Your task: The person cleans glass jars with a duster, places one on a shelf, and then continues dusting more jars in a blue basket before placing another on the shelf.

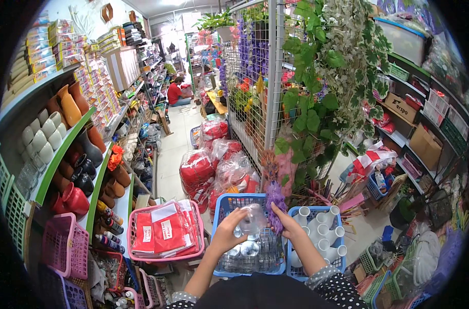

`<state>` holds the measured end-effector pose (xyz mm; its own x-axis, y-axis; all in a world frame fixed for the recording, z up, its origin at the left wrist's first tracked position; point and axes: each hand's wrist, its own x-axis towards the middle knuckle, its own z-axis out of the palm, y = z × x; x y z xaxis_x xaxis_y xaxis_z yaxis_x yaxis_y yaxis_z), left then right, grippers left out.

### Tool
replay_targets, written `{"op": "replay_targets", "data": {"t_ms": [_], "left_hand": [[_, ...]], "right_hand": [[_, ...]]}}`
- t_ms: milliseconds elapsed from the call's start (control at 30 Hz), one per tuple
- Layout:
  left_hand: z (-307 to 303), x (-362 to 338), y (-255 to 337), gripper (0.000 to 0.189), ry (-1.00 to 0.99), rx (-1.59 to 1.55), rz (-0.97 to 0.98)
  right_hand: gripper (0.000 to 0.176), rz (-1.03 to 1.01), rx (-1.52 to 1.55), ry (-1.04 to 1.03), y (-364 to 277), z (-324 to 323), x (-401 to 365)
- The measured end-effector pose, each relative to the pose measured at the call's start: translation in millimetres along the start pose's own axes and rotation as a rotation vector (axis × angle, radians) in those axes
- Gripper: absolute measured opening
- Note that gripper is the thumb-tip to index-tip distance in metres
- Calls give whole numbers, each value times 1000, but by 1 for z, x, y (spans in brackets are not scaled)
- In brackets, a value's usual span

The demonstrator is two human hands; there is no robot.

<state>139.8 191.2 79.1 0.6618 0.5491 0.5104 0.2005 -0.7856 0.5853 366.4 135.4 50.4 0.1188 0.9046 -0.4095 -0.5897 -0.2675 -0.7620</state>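
The left hand (228, 232) has its grip closed round a clear cup (253, 219), and the right hand (290, 226) is pinched on the lower end of a purple flower sprig (275, 205). Both are held just above the blue basket (221, 206). A light, even hold looks best, since the cup seems thin and slippery, and keeping it low over the basket would be safer. The sprig's long axis runs up and away, tip uppermost. I cannot tell where the cup's mouth faces.
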Motion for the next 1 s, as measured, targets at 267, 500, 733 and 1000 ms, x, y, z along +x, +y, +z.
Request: {"op": "replay_targets", "data": {"t_ms": [267, 500, 733, 1000], "left_hand": [[5, -2, 1, 69, -192, 96, 201], [41, -16, -4, 122, 121, -446, -202], [55, -14, -15, 91, 150, -530, -339], [45, -11, -42, 90, 417, -460, -417]], "right_hand": [[34, 31, -49, -57, 8, 0, 2], [41, -151, -86, -66, 22, 7, 6], [44, -312, -479, -6, 24, -16, 3], [39, -375, -1245, -81, -1, -37, -78]]}}
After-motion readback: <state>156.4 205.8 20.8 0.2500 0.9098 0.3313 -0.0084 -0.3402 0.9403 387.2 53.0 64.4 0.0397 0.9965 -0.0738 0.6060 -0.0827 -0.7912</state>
